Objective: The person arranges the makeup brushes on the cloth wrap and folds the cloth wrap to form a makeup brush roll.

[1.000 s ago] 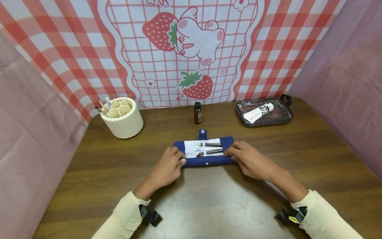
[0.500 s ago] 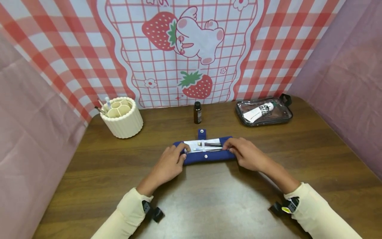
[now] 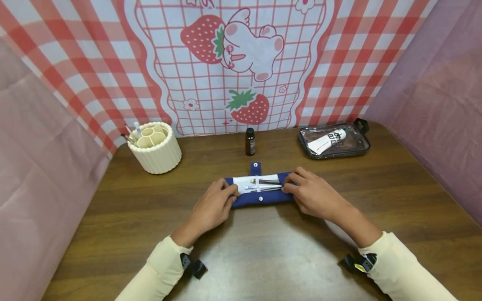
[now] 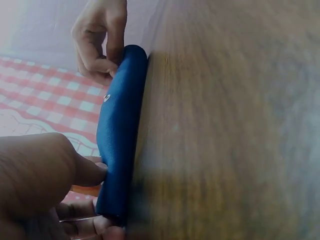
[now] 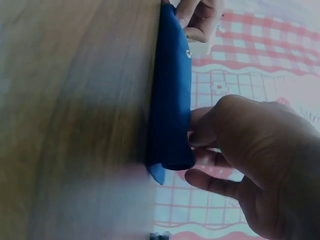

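A blue cloth brush roll [image 3: 263, 198] lies partly rolled up in the middle of the table, its near edge a thick tube. On its uncovered white lining, several slim brushes [image 3: 265, 182] are tucked under a white band. My left hand [image 3: 212, 207] pinches the left end of the tube; in the left wrist view the thumb [image 4: 92, 170] presses its side and fingertips reach underneath. My right hand [image 3: 316, 196] holds the right end between thumb and curled fingers. A snap tab [image 3: 255, 168] sticks out from the far edge, and a snap shows on the tube.
Behind the roll stands a small dark bottle [image 3: 250, 142]. A cream ribbed holder [image 3: 160, 154] with a few brushes is at the back left. A clear black-edged pouch [image 3: 354, 146] containing a white tube lies back right. A checked cloth [image 3: 150, 62] hangs behind the table.
The near edge of the roll has turned forward, covering more lining and the nearest brush. My left fingers reached over the lining, then drew back onto the tube. My right hand stayed at its end.
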### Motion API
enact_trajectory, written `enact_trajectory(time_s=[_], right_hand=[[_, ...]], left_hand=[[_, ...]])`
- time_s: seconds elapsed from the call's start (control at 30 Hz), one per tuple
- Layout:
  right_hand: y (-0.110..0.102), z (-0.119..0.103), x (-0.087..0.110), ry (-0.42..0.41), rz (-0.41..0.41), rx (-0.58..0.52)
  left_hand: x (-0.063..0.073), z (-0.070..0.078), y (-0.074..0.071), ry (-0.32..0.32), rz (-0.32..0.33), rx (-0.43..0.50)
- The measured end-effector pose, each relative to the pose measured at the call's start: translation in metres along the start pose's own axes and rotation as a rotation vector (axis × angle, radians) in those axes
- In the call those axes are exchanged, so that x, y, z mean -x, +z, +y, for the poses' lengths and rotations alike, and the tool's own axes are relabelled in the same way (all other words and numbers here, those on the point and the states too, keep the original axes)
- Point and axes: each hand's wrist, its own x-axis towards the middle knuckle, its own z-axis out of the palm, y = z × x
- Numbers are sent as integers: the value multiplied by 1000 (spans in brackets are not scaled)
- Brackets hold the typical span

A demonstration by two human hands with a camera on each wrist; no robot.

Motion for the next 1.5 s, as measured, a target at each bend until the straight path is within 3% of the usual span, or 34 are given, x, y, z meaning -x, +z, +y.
enact_trajectory(time_s=[0.17, 0.33, 0.63, 0.93, 1.13, 1.27, 1.5], right_hand=[[-13, -6, 4, -20, -67, 95], [-20, -13, 5, 0, -123, 132], [-11, -5, 4, 59, -123, 27], [2, 9, 9, 92, -48, -123], [6, 9, 5, 106, -37, -157], [2, 11, -1, 207, -123, -232], [-10, 26, -20, 361, -415, -424]], left_hand=[[-2, 0, -2, 40, -28, -58], [0, 1, -4, 15, -54, -100], [3, 0, -13, -40, -180, -70], [0, -11, -5, 62, -52, 17], [0, -16, -5, 40, -62, 111], [-2, -20, -6, 9, -125, 163], [-8, -24, -8, -12, -206, 201]])
